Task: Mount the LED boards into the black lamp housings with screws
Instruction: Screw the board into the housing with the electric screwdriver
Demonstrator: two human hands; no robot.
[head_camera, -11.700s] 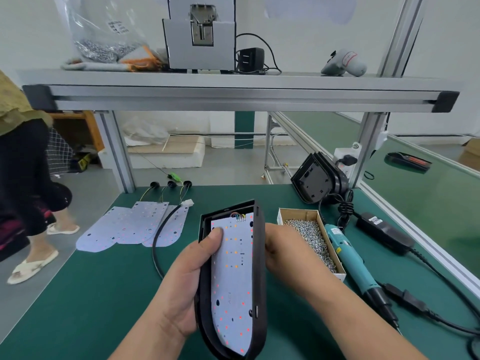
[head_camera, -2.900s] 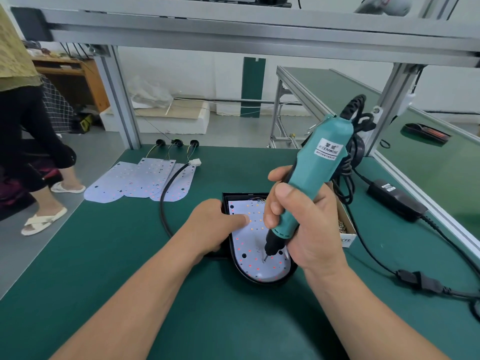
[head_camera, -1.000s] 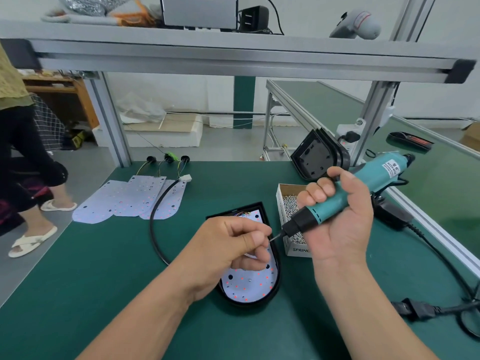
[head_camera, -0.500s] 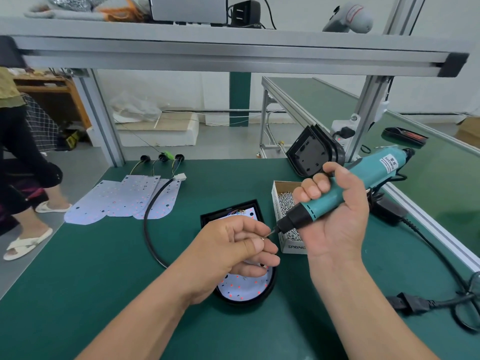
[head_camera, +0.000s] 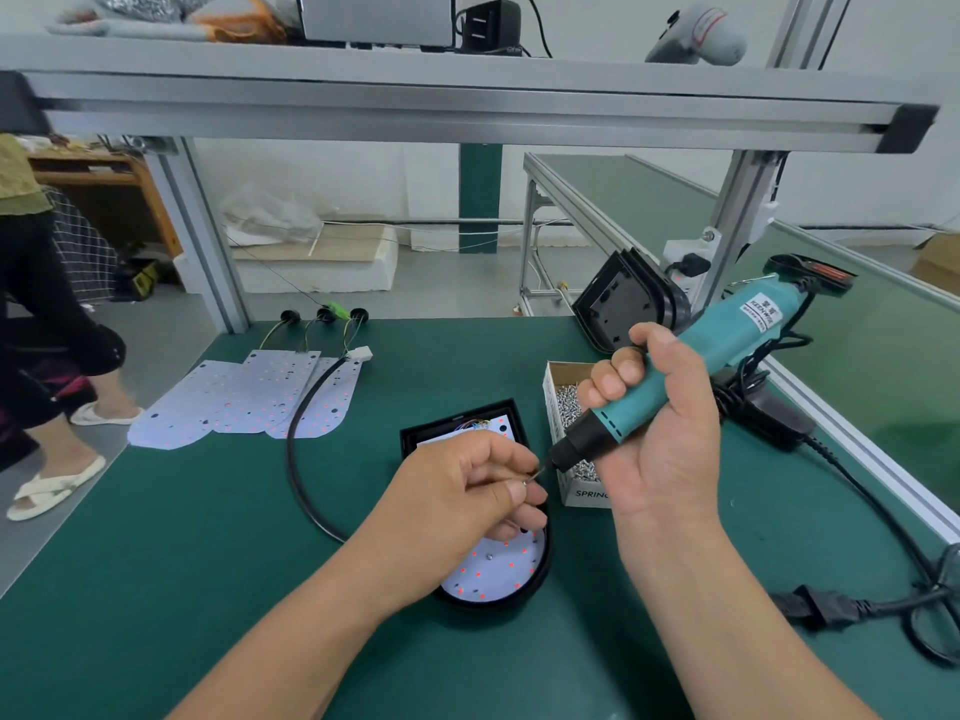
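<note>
Black lamp housing (head_camera: 485, 603) lies nearest me with the LED board (head_camera: 498, 571) inside, and above it my left hand (head_camera: 457, 493) pinches what looks like a screw (head_camera: 529, 479) onto the bit of the teal screwdriver (head_camera: 727, 350), which slants toward two o'clock in my gripping right hand (head_camera: 662, 439).

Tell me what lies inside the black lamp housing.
Inside the black lamp housing lies a white LED board with one screw near the rounded end and coloured wires at the square end. The left hand hides its middle.
</note>
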